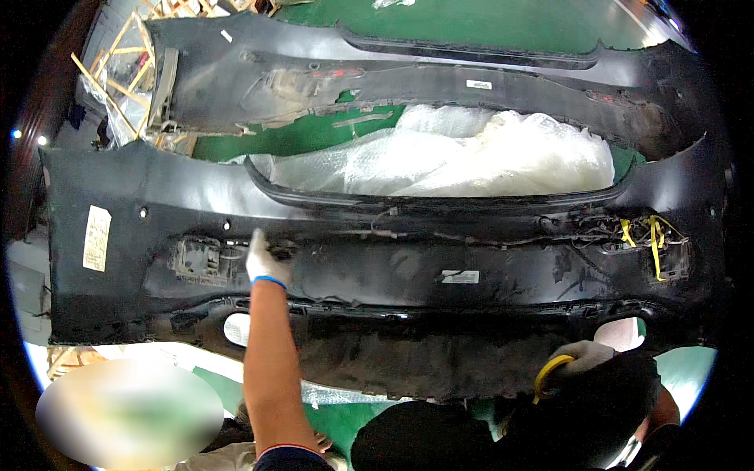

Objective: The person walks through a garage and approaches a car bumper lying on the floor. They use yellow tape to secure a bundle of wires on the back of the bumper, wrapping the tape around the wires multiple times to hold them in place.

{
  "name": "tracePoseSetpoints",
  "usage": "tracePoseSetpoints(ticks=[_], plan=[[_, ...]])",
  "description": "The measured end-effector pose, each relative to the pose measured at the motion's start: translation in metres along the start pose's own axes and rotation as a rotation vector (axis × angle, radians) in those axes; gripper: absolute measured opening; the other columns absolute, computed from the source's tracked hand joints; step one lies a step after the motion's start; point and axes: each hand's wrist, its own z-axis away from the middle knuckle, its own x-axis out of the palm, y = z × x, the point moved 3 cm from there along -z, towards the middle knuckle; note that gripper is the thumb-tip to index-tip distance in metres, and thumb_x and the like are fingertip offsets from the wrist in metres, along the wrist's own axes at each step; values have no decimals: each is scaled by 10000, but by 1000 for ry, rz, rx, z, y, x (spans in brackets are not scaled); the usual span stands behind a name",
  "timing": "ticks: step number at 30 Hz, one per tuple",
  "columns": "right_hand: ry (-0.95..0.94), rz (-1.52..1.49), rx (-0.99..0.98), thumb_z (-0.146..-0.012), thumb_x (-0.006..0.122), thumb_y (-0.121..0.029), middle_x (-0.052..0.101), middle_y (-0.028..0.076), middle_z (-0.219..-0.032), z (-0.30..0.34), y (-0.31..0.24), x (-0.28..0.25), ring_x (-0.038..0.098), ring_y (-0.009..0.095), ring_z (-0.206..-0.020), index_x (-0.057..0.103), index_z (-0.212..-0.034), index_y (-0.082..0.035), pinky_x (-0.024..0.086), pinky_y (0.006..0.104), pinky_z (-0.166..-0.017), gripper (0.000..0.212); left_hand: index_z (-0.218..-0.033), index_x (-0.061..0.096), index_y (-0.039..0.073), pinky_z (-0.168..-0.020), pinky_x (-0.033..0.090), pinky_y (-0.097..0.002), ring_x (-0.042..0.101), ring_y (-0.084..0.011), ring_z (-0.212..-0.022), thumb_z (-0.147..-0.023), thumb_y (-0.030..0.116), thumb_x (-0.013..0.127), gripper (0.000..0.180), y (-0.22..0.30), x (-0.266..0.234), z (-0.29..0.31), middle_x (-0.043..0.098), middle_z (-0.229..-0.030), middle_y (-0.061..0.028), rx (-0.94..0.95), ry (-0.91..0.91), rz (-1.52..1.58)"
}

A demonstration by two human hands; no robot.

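Beneath the left hand (I can't tell its grip) lies a black bumper; the right hand clasps a yellow ring.

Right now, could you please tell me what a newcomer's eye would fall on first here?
Probably the bright heap of whitish plastic wrap, showing between the farther black panel and the nearer black panel. Then the yellow strips toward the nearer panel's right end, and the white-gloved left hand at its left part.

Crumpled plastic wrap, green floor
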Motion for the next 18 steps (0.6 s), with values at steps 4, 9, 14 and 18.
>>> tracePoseSetpoints(ticks=[4, 9, 14, 18], plan=[[52, 31, -51, -979, 683, -170, 716, 82, -1207, -11, -19, -15, 676, 171, -1082, 627, -1362, -58, 552, 328, -958, 403, -1404, 570, 197, -1038, 452, -593, 527, -371, -1311, -891, 480, 768, 619, -49, -3, 27, 564, -1475, -123, -207, 120, -276], [5, 445, -210, -985, 678, -231, 717, 115, -1226, -29, -68, -34, 700, 232, -1105, 633, -1367, -91, 565, 384, -985, 409, -1473, 504, 91, -1025, 485, -460, 575, -307, -1229, -884, 438, 747, 726, -62, -36, 93, 610, -1345, -138, 48, 110, -535], [152, 750, -518, -979, 667, -349, 734, 143, -1106, -57, -147, -55, 717, 264, -1014, 652, -1298, -106, 560, 402, -926, 402, -1421, 536, -83, -1043, 472, -431, 624, -368, -1166, -881, 377, 772, 748, -62, -28, 139, 623, -1387, -226, 167, 450, -1256], [228, 395, -903, -978, 684, -325, 731, 143, -1096, -46, -207, -60, 710, 234, -1020, 653, -1284, -68, 553, 372, -941, 400, -1408, 541, -91, -1023, 495, -386, 649, -287, -1129, -929, 324, 725, 660, -59, 59, 193, 681, -1257, -210, 305, -91, -1137]])
